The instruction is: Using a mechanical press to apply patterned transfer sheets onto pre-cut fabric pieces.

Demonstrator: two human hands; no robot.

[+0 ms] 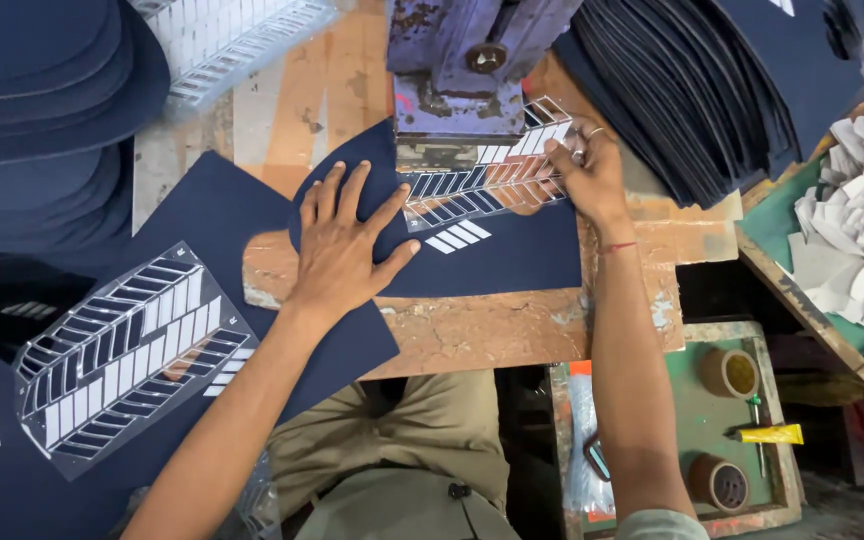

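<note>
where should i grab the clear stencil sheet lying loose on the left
Probably by an outer corner of the clear stencil sheet, coming from the near left. It lies flat on navy fabric, and its middle is slotted strips that would likely bend.

Stacked navy pieces point(692, 90) top right; grey offcuts point(862, 230) in tray; yellow tube point(772, 434).

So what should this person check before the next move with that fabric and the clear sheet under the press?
1. Left hand flat on the navy fabric piece: ok.
2. Right hand pinching the clear strip sheet at its edge: ok.
3. Sheet lying over the fabric under the press head: ok.
4. Fingers clear of the press head: left ok, right close, cannot tell.
5. White strips already on the fabric: ok.
</note>
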